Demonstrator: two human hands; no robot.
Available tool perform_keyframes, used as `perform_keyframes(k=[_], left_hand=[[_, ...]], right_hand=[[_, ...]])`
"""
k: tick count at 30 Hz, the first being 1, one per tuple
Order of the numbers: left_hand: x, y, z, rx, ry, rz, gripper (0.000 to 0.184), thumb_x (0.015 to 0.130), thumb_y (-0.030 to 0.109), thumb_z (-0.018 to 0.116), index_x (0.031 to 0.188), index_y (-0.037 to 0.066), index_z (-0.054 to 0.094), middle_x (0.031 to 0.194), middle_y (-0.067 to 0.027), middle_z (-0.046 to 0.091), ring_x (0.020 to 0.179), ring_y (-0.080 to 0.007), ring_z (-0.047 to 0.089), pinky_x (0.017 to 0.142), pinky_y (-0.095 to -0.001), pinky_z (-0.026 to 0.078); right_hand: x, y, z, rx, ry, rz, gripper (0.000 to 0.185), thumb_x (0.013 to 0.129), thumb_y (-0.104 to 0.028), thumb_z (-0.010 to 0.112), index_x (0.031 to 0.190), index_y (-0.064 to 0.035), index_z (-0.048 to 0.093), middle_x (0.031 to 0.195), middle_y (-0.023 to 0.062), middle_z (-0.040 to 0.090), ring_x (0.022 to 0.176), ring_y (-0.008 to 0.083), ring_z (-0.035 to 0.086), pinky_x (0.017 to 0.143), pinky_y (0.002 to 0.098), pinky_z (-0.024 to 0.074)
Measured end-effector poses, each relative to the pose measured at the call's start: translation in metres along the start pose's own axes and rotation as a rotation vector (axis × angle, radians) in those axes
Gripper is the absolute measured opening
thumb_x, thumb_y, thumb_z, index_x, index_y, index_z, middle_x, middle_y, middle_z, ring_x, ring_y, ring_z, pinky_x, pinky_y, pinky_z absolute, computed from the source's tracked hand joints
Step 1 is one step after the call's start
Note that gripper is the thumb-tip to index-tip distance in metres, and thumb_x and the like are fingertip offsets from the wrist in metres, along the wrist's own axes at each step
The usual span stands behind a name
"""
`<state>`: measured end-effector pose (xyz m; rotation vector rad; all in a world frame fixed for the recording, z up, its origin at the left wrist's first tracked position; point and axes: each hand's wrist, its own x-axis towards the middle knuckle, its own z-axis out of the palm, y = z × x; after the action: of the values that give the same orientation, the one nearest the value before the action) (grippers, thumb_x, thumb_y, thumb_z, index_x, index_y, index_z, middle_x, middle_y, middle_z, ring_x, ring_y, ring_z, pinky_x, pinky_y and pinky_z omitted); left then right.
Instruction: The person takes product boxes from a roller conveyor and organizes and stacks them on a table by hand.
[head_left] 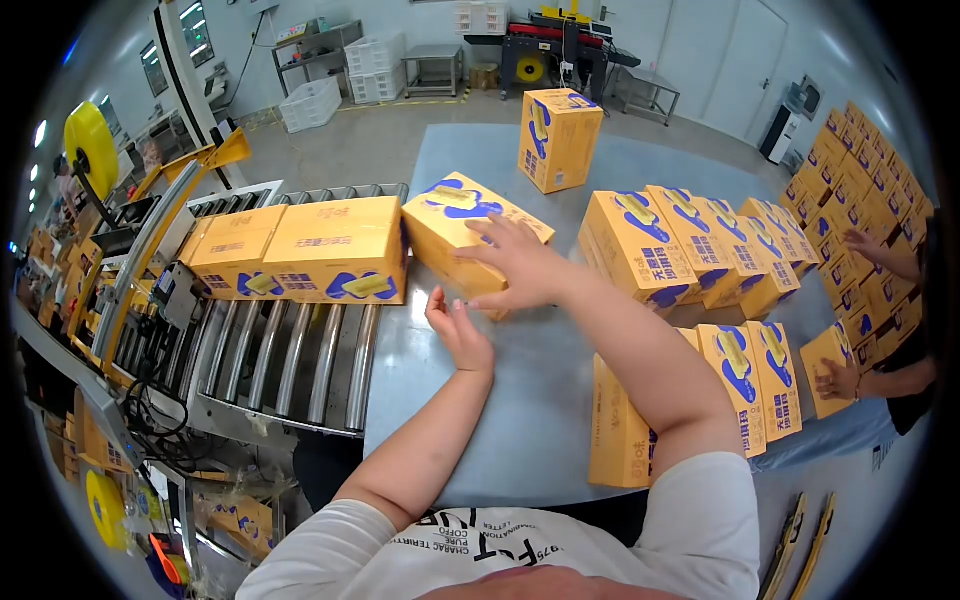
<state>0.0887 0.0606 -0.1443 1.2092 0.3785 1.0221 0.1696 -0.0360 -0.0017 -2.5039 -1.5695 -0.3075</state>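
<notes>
A yellow carton (pixel 470 228) with blue print lies tilted on the metal table (pixel 440 390), just off the end of the roller conveyor. My right hand (pixel 515 262) reaches over it with fingers spread, resting on its near top edge. Close to the carton's near side is my left hand (pixel 462 335), palm turned up and fingers loosely bent apart; it holds nothing, and whether it touches the carton I cannot tell. On the rollers (pixel 290 350) sit a larger-looking yellow carton (pixel 335 250) and another carton (pixel 230 250) behind it, in line.
Rows of upright yellow cartons (pixel 640 245) stand to the right, with more cartons (pixel 740 385) nearer me. One carton (pixel 558 140) stands at the far edge. A co-worker's hand (pixel 838 380) touches a carton at right, before a tall carton stack (pixel 865 210). A taping machine frame (pixel 150 250) spans the conveyor.
</notes>
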Motion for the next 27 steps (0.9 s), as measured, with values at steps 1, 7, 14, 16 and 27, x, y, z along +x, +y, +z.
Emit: perform_keyframes(k=[1, 7, 14, 16, 27], left_hand=[[-0.001, 0.002, 0.0, 0.04, -0.025, 0.015, 0.039, 0.108, 0.026, 0.042, 0.135, -0.002, 0.045, 0.136, -0.0157, 0.051, 0.128, -0.0255, 0.048, 0.115, -0.0385, 0.033], [-0.005, -0.007, -0.001, -0.022, -0.271, -0.044, 0.03, 0.108, 0.024, 0.042, 0.109, 0.0, 0.061, 0.098, -0.0093, 0.066, 0.094, -0.0183, 0.062, 0.089, -0.0334, 0.05], [-0.005, -0.008, -0.003, -0.084, -0.32, -0.232, 0.036, 0.109, 0.029, 0.04, 0.1, 0.002, 0.062, 0.086, -0.0073, 0.063, 0.081, -0.0161, 0.06, 0.08, -0.0321, 0.051], [-0.005, -0.006, -0.003, -0.081, -0.323, -0.251, 0.036, 0.109, 0.029, 0.041, 0.098, 0.002, 0.062, 0.086, -0.0071, 0.063, 0.08, -0.0159, 0.06, 0.078, -0.0317, 0.051], [-0.004, -0.003, -0.001, -0.093, -0.301, -0.302, 0.036, 0.108, 0.029, 0.045, 0.089, 0.003, 0.062, 0.079, -0.0051, 0.061, 0.075, -0.0142, 0.058, 0.073, -0.0291, 0.05]], right_hand=[[-0.003, -0.002, 0.008, -0.108, -0.015, 0.027, 0.089, 0.083, -0.072, 0.066, 0.154, -0.0226, 0.046, 0.157, 0.0158, 0.044, 0.15, 0.0377, 0.034, 0.12, 0.0646, 0.0249], [0.005, 0.034, -0.007, -0.005, -0.193, 0.555, 0.085, 0.086, -0.071, 0.061, 0.158, -0.0317, 0.039, 0.168, 0.0121, 0.027, 0.156, 0.0432, 0.016, 0.12, 0.0724, 0.0124], [-0.001, 0.067, -0.01, -0.084, -0.176, 0.769, 0.089, 0.082, -0.07, 0.065, 0.159, -0.0308, 0.04, 0.167, 0.0124, 0.031, 0.157, 0.0397, 0.018, 0.122, 0.0654, 0.0191], [-0.005, 0.079, -0.012, -0.06, -0.155, 0.831, 0.095, 0.079, -0.073, 0.065, 0.158, -0.0248, 0.043, 0.165, 0.0132, 0.034, 0.156, 0.0382, 0.021, 0.122, 0.059, 0.024], [0.012, 0.02, -0.041, -0.115, -0.393, 1.112, 0.097, 0.086, -0.069, 0.057, 0.162, -0.0155, 0.03, 0.166, 0.0198, 0.029, 0.15, 0.0429, 0.03, 0.115, 0.0636, 0.0328]])
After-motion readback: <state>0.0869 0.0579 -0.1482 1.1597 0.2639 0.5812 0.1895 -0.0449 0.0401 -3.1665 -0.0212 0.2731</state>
